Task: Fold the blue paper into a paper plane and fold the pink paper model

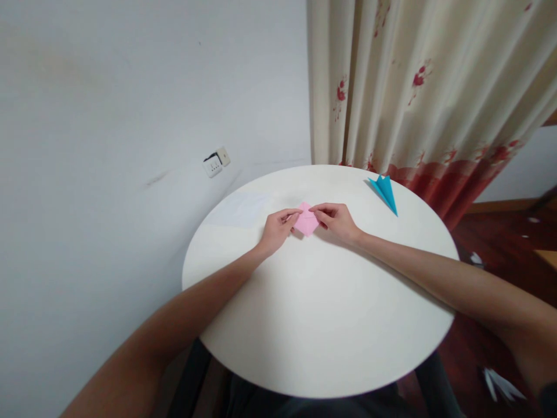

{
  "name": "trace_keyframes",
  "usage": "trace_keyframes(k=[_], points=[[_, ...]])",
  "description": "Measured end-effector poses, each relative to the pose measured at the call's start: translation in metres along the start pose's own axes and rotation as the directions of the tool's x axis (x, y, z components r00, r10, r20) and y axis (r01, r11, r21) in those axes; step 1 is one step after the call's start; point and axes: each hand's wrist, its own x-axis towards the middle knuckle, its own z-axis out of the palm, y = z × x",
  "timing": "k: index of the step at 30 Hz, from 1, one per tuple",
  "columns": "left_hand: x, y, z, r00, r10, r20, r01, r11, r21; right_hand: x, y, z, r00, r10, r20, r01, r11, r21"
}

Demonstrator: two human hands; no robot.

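A small folded piece of pink paper [307,224] is held between my two hands, a little above the white round table [322,325]. It is roughly diamond-shaped, with a crease line running across its upper part. My left hand [278,229] pinches its left corner between thumb and fingers. At the right corner, my right hand [336,220] grips the paper the same way. The fingertips cover both side corners. A blue paper airplane [384,191] lies to the right, near the table's far edge, apart from my hands.
A pale, thin sheet [239,209] lies on the table's left side. Behind the table are a white wall with a socket [213,166] and a floral curtain [418,93]. White paper pieces [502,384] lie on the dark red floor at right.
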Motion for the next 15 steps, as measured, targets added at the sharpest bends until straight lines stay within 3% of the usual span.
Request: trace_keyframes(k=[6,10,15], points=[[0.003,-0.008,-0.001,0.999,-0.027,-0.02,0.028,0.998,0.056,-0.001,0.0,0.0,1.0,-0.017,-0.007,0.015,0.99,-0.142],[0.003,-0.013,-0.002,0.993,-0.071,0.092,0.062,0.993,0.101,-0.001,0.0,-0.001,1.0,-0.024,-0.02,0.02,0.984,-0.177],[0.001,-0.011,-0.003,0.98,0.044,0.196,-0.088,0.971,0.222,-0.002,-0.003,-0.002,0.996,-0.084,-0.021,0.078,0.974,-0.214]])
